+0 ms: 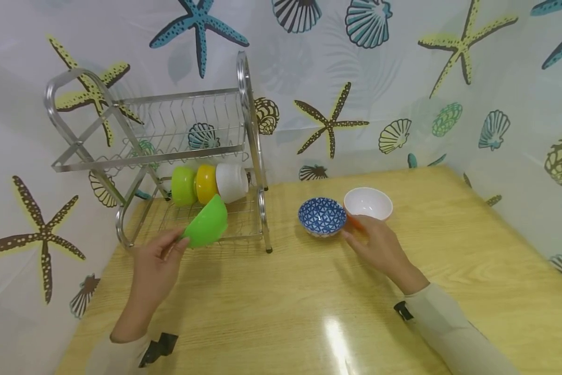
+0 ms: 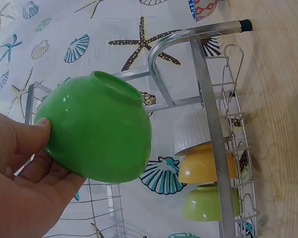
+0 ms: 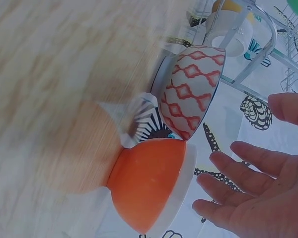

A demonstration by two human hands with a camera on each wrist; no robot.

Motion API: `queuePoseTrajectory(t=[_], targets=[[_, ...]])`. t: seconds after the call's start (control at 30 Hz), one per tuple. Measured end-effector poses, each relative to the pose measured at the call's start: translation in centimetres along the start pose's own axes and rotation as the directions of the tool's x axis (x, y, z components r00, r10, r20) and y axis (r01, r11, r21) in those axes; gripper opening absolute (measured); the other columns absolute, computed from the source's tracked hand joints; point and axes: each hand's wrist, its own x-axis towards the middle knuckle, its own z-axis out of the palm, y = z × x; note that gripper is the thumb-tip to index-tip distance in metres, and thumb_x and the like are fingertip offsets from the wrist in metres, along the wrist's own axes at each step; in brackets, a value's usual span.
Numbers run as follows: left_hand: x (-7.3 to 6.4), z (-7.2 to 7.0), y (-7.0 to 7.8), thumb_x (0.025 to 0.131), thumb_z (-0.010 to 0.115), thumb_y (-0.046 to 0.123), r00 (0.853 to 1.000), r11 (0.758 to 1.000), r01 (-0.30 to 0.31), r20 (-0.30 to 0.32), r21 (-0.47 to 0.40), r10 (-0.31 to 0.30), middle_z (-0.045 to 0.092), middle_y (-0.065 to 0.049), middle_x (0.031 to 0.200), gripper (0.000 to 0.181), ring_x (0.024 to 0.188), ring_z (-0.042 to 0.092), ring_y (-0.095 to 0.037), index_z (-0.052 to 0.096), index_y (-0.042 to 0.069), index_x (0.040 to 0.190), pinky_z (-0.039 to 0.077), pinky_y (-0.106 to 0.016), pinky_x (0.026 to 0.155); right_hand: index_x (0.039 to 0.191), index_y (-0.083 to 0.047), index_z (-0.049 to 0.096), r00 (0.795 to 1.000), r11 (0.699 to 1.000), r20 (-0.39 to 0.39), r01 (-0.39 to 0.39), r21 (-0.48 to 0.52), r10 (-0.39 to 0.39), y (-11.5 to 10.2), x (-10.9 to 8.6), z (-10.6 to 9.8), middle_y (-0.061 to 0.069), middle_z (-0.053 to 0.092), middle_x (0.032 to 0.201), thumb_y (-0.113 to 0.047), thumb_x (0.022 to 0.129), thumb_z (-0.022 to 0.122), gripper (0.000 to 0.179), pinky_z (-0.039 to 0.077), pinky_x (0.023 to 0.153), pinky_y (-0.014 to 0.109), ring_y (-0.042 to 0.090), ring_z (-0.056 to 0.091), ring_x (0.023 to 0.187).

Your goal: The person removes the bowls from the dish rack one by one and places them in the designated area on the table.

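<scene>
My left hand (image 1: 156,268) pinches a bright green bowl (image 1: 208,224) by its rim, thumb on the outside. It is held tilted on its side, in front of the dish rack's lower tier; its inside is hidden in the left wrist view. On the table, a blue-and-white patterned bowl (image 1: 323,216) stands upright, with a red design on its outer wall (image 3: 193,91). Next to it is an upright bowl, orange outside (image 3: 149,183) and white inside (image 1: 369,202). My right hand (image 1: 379,247) is beside these two bowls, its fingers extended and holding nothing.
A two-tier metal dish rack (image 1: 168,156) stands at the table's left. Its lower tier holds a lime green bowl (image 1: 184,186), a yellow bowl (image 1: 207,183) and a white bowl (image 1: 233,182) in a row on their sides. A sea-patterned sheet (image 1: 290,78) hangs behind the wooden table (image 1: 281,302).
</scene>
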Motion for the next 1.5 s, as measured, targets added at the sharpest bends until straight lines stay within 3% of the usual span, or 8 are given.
queuePoseTrajectory(t=[0.13, 0.3, 0.43, 0.6, 0.93, 1.27, 1.37, 1.5], targets=[[0.0, 0.4, 0.2, 0.078, 0.067, -0.016, 0.986, 0.983, -0.165, 0.021, 0.083, 0.164, 0.069, -0.022, 0.101, 0.028, 0.098, 0.058, 0.008, 0.068, -0.011, 0.105, 0.045, -0.006, 0.086, 0.128, 0.005, 0.055, 1.000, 1.000, -0.007, 0.006, -0.004, -0.006, 0.1, -0.1, 0.1, 0.023, 0.057, 0.129, -0.027, 0.093, 0.064, 0.048, 0.042, 0.102, 0.054, 0.041, 0.051, 0.121], [0.0, 1.0, 0.5, 0.075, 0.070, -0.016, 0.967, 0.962, -0.251, 0.081, 0.109, 0.243, 0.071, -0.017, 0.100, 0.031, 0.093, 0.067, -0.020, 0.071, -0.006, 0.104, 0.046, -0.006, 0.084, 0.128, 0.005, 0.055, 1.000, 1.000, -0.013, 0.015, -0.005, -0.015, 0.1, -0.1, 0.0, 0.023, 0.058, 0.128, -0.026, 0.093, 0.064, 0.048, 0.042, 0.102, 0.054, 0.041, 0.052, 0.121], [0.1, 1.5, 0.9, 0.070, 0.072, -0.018, 0.933, 0.930, -0.351, 0.126, 0.111, 0.338, 0.071, -0.016, 0.096, 0.034, 0.092, 0.068, -0.030, 0.071, -0.005, 0.101, 0.045, -0.011, 0.093, 0.128, 0.005, 0.055, 1.000, 1.000, -0.007, 0.011, -0.008, -0.011, 0.0, -0.1, -0.1, 0.023, 0.057, 0.129, -0.027, 0.093, 0.063, 0.048, 0.042, 0.102, 0.054, 0.041, 0.051, 0.121], [-0.1, 2.3, 1.3, 0.068, 0.074, -0.018, 0.886, 0.877, -0.458, 0.156, 0.144, 0.437, 0.069, -0.012, 0.091, 0.035, 0.085, 0.068, -0.025, 0.072, -0.002, 0.100, 0.048, -0.024, 0.096, 0.128, 0.005, 0.055, 1.000, 1.000, 0.001, 0.010, 0.002, -0.010, -0.2, -0.1, -0.2, 0.023, 0.057, 0.129, -0.028, 0.094, 0.063, 0.049, 0.042, 0.102, 0.054, 0.041, 0.051, 0.121], [-0.5, 3.3, 1.5, 0.083, 0.066, -0.007, 0.859, 0.868, -0.481, 0.267, 0.123, 0.438, 0.066, -0.009, 0.096, 0.020, 0.094, 0.064, -0.025, 0.072, 0.000, 0.101, 0.045, -0.030, 0.101, 0.133, 0.003, 0.052, 0.999, 0.999, 0.003, 0.034, 0.025, -0.034, -0.2, -0.3, 0.0, 0.020, 0.057, 0.131, -0.027, 0.094, 0.062, 0.050, 0.042, 0.102, 0.053, 0.038, 0.051, 0.123], [-0.7, 4.7, 1.4, 0.102, 0.039, 0.015, 0.770, 0.783, -0.617, 0.274, 0.087, 0.576, 0.064, -0.007, 0.095, 0.033, 0.094, 0.062, -0.024, 0.070, 0.002, 0.102, 0.044, -0.031, 0.104, 0.132, 0.003, 0.053, 0.995, 0.994, -0.025, 0.094, 0.056, -0.093, -0.3, -0.5, 0.1, 0.019, 0.057, 0.132, -0.023, 0.094, 0.063, 0.047, 0.042, 0.103, 0.052, 0.035, 0.052, 0.123], [-0.8, 5.0, 1.6, 0.096, 0.053, 0.001, 0.761, 0.775, -0.626, 0.288, 0.089, 0.582, 0.065, -0.007, 0.097, 0.019, 0.095, 0.062, -0.025, 0.070, 0.003, 0.103, 0.046, -0.034, 0.102, 0.131, 0.001, 0.055, 0.993, 0.991, -0.041, 0.116, 0.062, -0.114, -0.5, -0.5, 0.1, 0.018, 0.056, 0.133, -0.023, 0.094, 0.063, 0.045, 0.042, 0.104, 0.051, 0.034, 0.051, 0.124], [-0.8, 5.5, 1.9, 0.075, 0.066, -0.018, 0.750, 0.772, -0.629, 0.327, 0.088, 0.574, 0.064, -0.007, 0.098, 0.036, 0.096, 0.062, -0.022, 0.069, 0.005, 0.103, 0.047, -0.037, 0.101, 0.128, 0.000, 0.057, 0.985, 0.984, -0.073, 0.164, 0.071, -0.159, -0.9, -0.6, 0.1, 0.016, 0.056, 0.134, -0.020, 0.093, 0.064, 0.041, 0.042, 0.104, 0.050, 0.033, 0.051, 0.125]])
